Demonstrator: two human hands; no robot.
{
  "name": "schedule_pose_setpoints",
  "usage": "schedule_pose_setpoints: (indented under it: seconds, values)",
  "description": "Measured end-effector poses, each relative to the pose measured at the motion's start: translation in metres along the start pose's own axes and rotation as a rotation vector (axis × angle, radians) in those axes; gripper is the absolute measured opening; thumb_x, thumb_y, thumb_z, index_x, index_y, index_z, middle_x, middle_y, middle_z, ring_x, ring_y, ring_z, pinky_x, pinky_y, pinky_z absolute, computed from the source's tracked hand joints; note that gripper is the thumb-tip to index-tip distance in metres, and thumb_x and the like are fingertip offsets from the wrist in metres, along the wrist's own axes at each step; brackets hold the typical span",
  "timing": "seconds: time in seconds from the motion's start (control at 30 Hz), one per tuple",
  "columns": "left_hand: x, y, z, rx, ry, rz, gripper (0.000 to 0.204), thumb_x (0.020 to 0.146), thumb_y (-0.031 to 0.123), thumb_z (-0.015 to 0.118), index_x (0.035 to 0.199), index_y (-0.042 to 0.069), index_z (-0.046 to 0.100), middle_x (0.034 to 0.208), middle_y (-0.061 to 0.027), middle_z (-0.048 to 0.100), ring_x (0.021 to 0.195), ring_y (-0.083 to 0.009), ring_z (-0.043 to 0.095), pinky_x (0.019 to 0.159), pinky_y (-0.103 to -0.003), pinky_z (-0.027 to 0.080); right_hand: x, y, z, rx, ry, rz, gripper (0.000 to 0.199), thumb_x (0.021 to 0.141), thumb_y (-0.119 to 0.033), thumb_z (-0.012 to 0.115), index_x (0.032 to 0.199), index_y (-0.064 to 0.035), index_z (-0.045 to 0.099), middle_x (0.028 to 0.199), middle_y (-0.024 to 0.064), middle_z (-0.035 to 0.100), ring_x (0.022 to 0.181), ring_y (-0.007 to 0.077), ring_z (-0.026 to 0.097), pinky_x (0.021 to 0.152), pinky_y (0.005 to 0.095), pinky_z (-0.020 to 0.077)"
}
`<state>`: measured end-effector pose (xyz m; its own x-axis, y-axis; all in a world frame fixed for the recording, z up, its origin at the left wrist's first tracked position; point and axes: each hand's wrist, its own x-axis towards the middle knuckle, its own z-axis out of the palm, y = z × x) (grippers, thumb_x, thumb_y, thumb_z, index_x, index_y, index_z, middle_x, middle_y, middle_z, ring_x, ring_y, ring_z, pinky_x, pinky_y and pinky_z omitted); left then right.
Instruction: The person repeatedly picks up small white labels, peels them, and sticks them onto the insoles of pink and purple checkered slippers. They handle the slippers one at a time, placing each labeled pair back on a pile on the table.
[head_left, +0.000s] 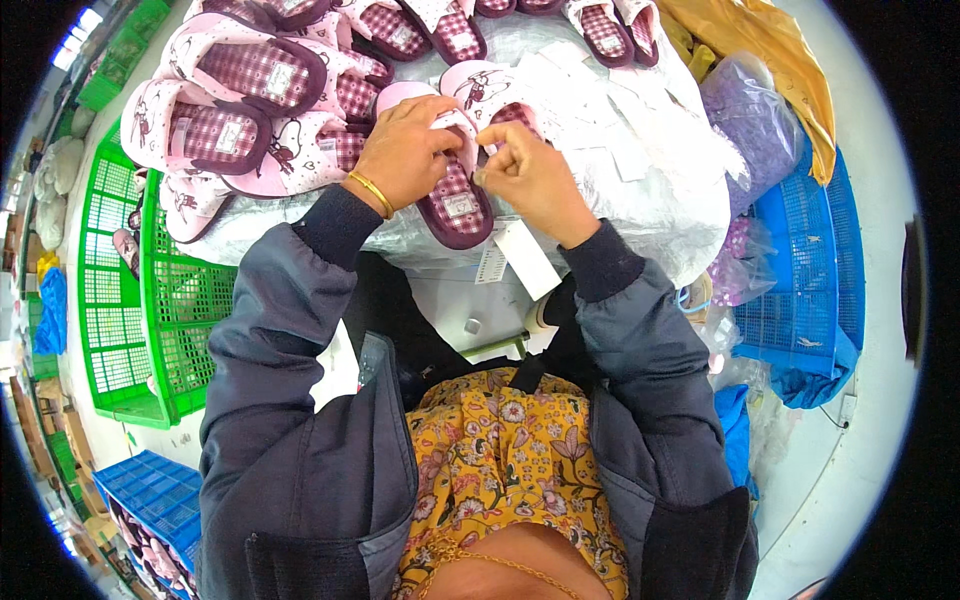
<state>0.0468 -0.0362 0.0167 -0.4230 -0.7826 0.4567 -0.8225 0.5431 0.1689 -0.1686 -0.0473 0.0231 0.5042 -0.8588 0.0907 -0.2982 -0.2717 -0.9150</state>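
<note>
Left hand: I am seeing the left hand [405, 150], a gold bangle on its wrist, lying over the pink fabric slipper with a maroon checked insole [455, 190]; its fingers are curling round the slipper's pink upper strap and grasping it.
Right hand: the right hand [530, 175] is sitting just beside the left one, thumb and forefinger pinching together at the strap's edge; whatever small thing they are nipping is too tiny for me to make out, possibly a tag string.
Slipper: it is lying sole down on the crinkled white plastic sheet [640, 200], heel pointing toward the person, between the two hands.
Tag: a white rectangular paper tag [527, 258] is hanging below the slipper's heel, near the right wrist.
Slipper pile: more matching pink slippers [240, 100] are lying heaped beyond and left of the left hand.
Left side: a green plastic mesh crate [150, 300] is standing beside the sheet.
Right side: a blue plastic mesh crate [800, 280] is standing well apart from the hands, with a clear bag of purple pieces [755, 120] above it.
</note>
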Motion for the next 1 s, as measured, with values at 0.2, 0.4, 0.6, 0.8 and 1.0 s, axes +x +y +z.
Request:
schedule_pose_setpoints:
  seconds: [0.2, 0.4, 0.6, 0.8, 1.0]
  values:
    - [-0.001, -0.003, 0.009, -0.066, -0.013, -0.079, 0.027, 0.072, 0.011, 0.062, 0.095, 0.017, 0.074, 0.133, -0.0048, 0.056, 0.124, -0.0284, 0.049, 0.102, -0.042, 0.037, 0.002, 0.009, 0.024, -0.286, 0.114, -0.032, 0.028, 0.075, -0.004, 0.068, 0.101, -0.0038, 0.057, 0.070, 0.0086, 0.065, 0.065, 0.0239, 0.065, 0.061, 0.0365, 0.0488]
    - [-0.003, -0.004, 0.012, -0.071, -0.004, -0.096, 0.028, 0.071, 0.011, 0.062, 0.095, 0.018, 0.075, 0.133, -0.0046, 0.056, 0.123, -0.0281, 0.049, 0.103, -0.042, 0.036, 0.009, 0.010, 0.031, -0.432, 0.156, -0.007, 0.023, 0.075, -0.008, 0.067, 0.096, -0.0054, 0.057, 0.073, 0.0126, 0.066, 0.070, 0.0322, 0.067, 0.062, 0.0426, 0.0495]
    - [-0.003, -0.003, 0.013, -0.073, 0.019, -0.093, 0.026, 0.072, 0.012, 0.062, 0.093, 0.018, 0.075, 0.132, -0.0040, 0.057, 0.123, -0.0278, 0.049, 0.102, -0.042, 0.036, 0.016, 0.008, 0.032, -0.536, 0.163, 0.017, 0.024, 0.074, -0.008, 0.070, 0.094, -0.0048, 0.056, 0.071, 0.0102, 0.065, 0.069, 0.0277, 0.067, 0.064, 0.0385, 0.0498]
    - [-0.003, -0.004, 0.015, -0.082, 0.029, -0.101, 0.023, 0.072, 0.014, 0.064, 0.092, 0.018, 0.075, 0.131, -0.0041, 0.057, 0.122, -0.0279, 0.050, 0.101, -0.042, 0.036, 0.016, 0.005, 0.031, -0.485, 0.140, 0.085, 0.021, 0.074, -0.011, 0.070, 0.091, -0.0067, 0.058, 0.076, 0.0140, 0.066, 0.075, 0.0331, 0.067, 0.068, 0.0433, 0.0503]
    - [-0.003, -0.004, 0.016, -0.087, 0.031, -0.100, 0.021, 0.072, 0.015, 0.065, 0.090, 0.018, 0.075, 0.131, -0.0046, 0.058, 0.121, -0.0281, 0.051, 0.101, -0.042, 0.036, 0.015, 0.010, 0.034, -0.505, 0.186, 0.042, 0.021, 0.075, -0.014, 0.070, 0.091, -0.0083, 0.058, 0.077, 0.0174, 0.067, 0.077, 0.0378, 0.067, 0.067, 0.0484, 0.0499]
